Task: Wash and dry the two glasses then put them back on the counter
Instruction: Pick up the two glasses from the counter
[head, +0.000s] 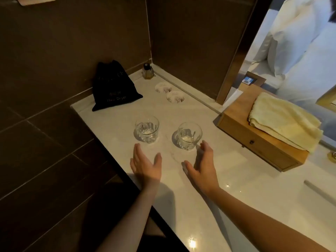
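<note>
Reaching for both glasses, looks like very start of job; left hand [145, 166] spread wide, palm up, just short of left glass [147, 129]; right hand [201, 164] spread too, fingertips almost at right glass [189, 135], holding nothing; both glasses upright on pale counter [236, 188], side by side but apart, clear faceted tumblers, maybe bit of water inside, hard to tell; next move probably wrap fingers round each and lift straight, slippery stuff; folded towel [283, 120] on wooden box [254, 146] nearby for drying later
</note>
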Demonstrator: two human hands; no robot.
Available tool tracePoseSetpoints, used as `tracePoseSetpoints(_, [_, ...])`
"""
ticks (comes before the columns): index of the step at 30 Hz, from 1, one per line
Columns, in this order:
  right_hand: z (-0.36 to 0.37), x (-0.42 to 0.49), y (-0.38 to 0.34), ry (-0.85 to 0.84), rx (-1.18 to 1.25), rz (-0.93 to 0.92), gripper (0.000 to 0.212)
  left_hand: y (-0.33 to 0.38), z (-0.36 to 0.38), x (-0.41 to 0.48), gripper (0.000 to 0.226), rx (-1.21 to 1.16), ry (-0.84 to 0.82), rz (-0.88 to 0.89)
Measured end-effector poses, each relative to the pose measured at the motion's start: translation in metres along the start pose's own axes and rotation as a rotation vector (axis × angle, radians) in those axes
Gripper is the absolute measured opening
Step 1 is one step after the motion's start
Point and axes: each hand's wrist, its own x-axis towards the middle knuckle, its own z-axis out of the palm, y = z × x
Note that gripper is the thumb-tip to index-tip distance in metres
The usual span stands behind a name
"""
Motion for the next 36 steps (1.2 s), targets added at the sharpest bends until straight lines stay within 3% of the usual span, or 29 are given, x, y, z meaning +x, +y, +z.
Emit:
tracePoseSetpoints(4, [-0.003, 0.033, -0.025, 0.045, 0.104, 0.03, 0.106, 0.014, -0.004, 0.045, 0.085, -0.295, 0.041, -0.049])
tracePoseSetpoints(9, [-0.004, 0.063, -0.037, 0.037, 0.024, -0.011, 0.104, 0.019, -0.01, 0.083, 0.105, -0.341, -0.15, 0.05])
tracePoseSetpoints(14, [-0.007, 0.068, -0.033, 0.023, 0.025, -0.003, 0.099, 0.03, -0.008, 0.088, 0.084, -0.272, -0.142, 0.082])
tracePoseSetpoints(18, [-0.026, 0.056, -0.028, 0.021, 0.027, -0.012, 0.1, 0.04, -0.01, 0.061, 0.083, -0.236, -0.175, 0.152])
tracePoseSetpoints(28, [-0.136, -0.003, 0.001, -0.138, -0.404, -0.104, 0.081, 0.078, -0.026, -0.029, 0.09, -0.121, -0.556, 0.397])
tracePoseSetpoints(32, [-0.176, -0.028, 0.015, -0.182, -0.546, -0.078, 0.079, 0.094, -0.026, -0.066, 0.082, 0.025, -0.62, 0.54])
tracePoseSetpoints(36, [-0.204, -0.049, 0.034, -0.16, -0.542, -0.051, 0.077, 0.102, -0.023, -0.112, 0.076, 0.089, -0.646, 0.542])
